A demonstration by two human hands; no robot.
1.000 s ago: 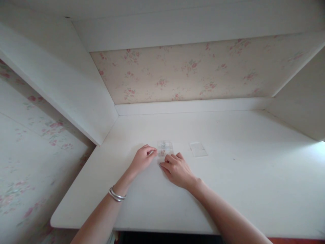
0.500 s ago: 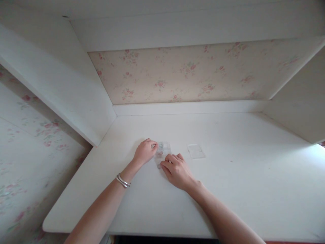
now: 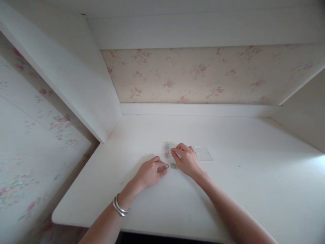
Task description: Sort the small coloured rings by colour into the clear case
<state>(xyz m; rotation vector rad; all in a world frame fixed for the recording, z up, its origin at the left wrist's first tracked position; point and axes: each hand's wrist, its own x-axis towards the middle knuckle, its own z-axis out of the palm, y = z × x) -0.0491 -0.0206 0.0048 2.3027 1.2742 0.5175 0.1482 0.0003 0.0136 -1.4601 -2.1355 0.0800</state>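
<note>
A small clear box (image 3: 167, 148) with little round coloured pieces in it lies on the white desk (image 3: 228, 189). My right hand (image 3: 186, 158) rests at the box's right side, fingertips curled onto its edge. My left hand (image 3: 151, 173), with silver bangles on the wrist, sits just in front of the box and pinches a small round piece (image 3: 165, 166) between thumb and forefinger. Another small greenish round piece (image 3: 173, 165) lies on the desk between my two hands. A clear flat lid (image 3: 205, 154) lies just right of my right hand, partly hidden by it.
The desk sits in an alcove: a white side panel (image 3: 83, 88) on the left, a white ledge (image 3: 198, 109) and floral wallpaper (image 3: 203, 74) at the back, another panel on the right. The desk's front edge runs near my forearms.
My left hand has pulled back from the box's left side toward me, now pinching a small piece. My right hand has moved forward and right onto the box. A round piece now lies on the desk.
</note>
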